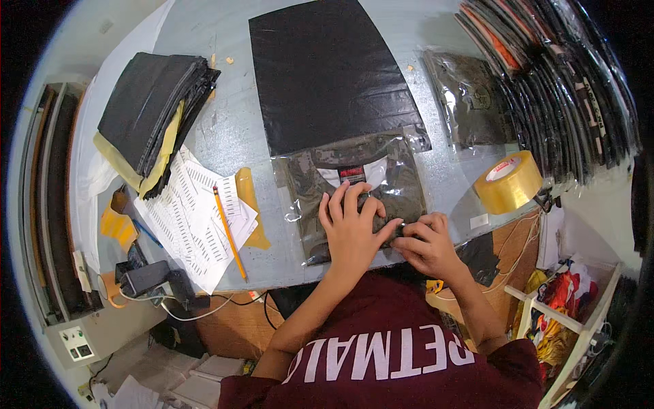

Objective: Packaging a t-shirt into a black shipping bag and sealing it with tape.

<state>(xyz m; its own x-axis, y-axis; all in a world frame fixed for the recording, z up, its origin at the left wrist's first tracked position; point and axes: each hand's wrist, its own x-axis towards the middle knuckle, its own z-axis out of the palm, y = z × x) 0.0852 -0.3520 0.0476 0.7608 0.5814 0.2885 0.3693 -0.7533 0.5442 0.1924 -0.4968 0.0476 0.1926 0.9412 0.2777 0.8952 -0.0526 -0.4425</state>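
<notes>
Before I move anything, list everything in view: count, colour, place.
Bagged shirt: one, camouflage grey-green, under the hands
Black sheet: one, black, beyond the bagged shirt
Stacked sheets: uncounted, black with yellow below, far left of table
Papers: several, white, left of table
Pencil: one, orange, on the papers
Tape roll: one, clear yellow, right edge of table
Flat package: one, dark, far right of table
Packed row: many, mostly dark, far right
Cloth pieces: many, multicoloured, lower-right bin
Table: one, grey-blue, centre
Left-edge clutter: uncounted, mixed colours, partly unclear
Worn shirt: one, maroon, bottom
Left hand: one, bare, on the bagged shirt
Right hand: one, bare, at its near edge
</notes>
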